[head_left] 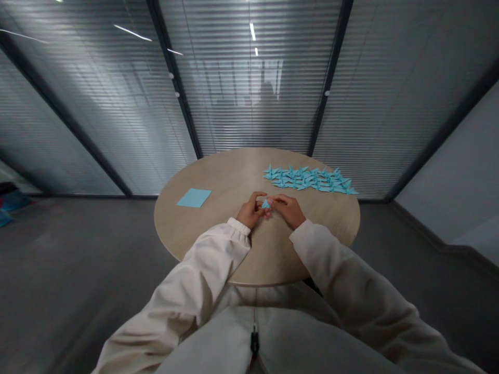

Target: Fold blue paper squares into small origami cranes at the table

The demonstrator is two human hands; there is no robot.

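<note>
A small folded piece of blue paper (265, 204) is held between my two hands, above the middle of the round table. My left hand (252, 210) grips it from the left with the fingers curled. From the right, my right hand (287, 208) pinches its edge with thumb and fingertips. Part of the paper is hidden behind the fingers, so its exact folded form cannot be made out. Beyond my right hand, several blue origami cranes (307, 178) stand close together in rows. A flat sheet of blue paper (194, 198) lies to the left of my left hand.
The round wooden table (218, 171) has its near edge against my body. Behind it rises a glass partition with blinds (249, 114). At the far left, blurred dark and blue items (11, 200) rest near the floor. A white wall (460, 171) is on the right.
</note>
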